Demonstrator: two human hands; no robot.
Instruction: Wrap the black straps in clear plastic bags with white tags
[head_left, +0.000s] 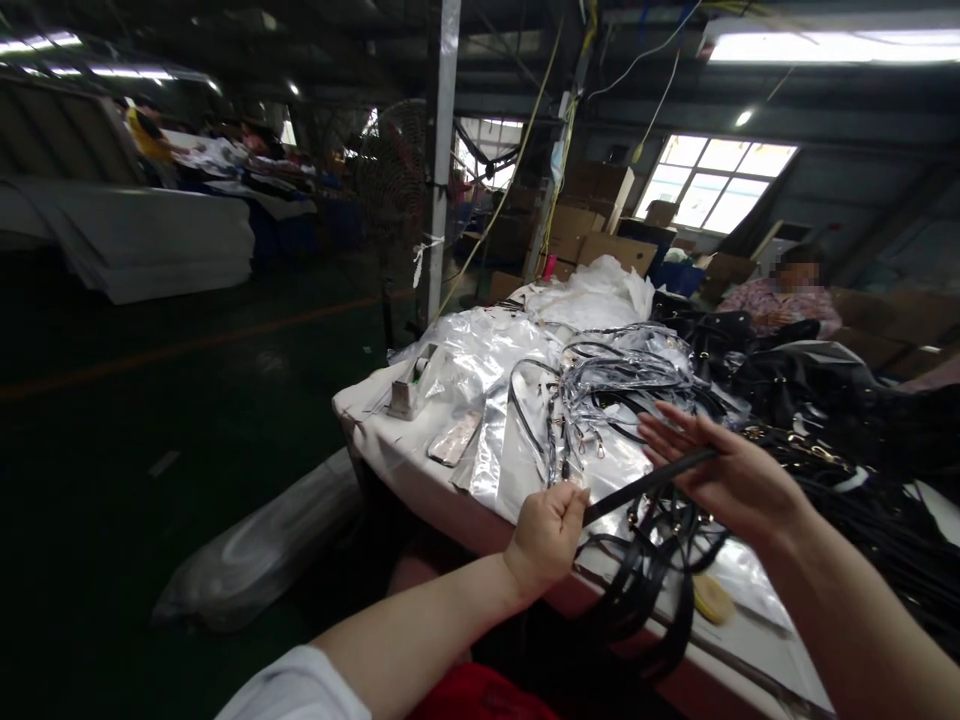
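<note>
One tape dispenser point(405, 401) stands at ten o'clock from the left hand point(546, 535), whose fingers clench one black strap point(637, 491) — end hidden — running toward two o'clock to the right hand point(742, 488), fingers straight, slightly spread. At its three o'clock, a black heap point(855, 515) — cut off, uncountable.

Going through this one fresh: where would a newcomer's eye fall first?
Probably on the black strap running from the closed left hand to the open right hand, over the near side of the white table. Next might come the shiny clear plastic and plastic-wrapped straps heaped beyond the hands, then the bright window at upper right.
</note>
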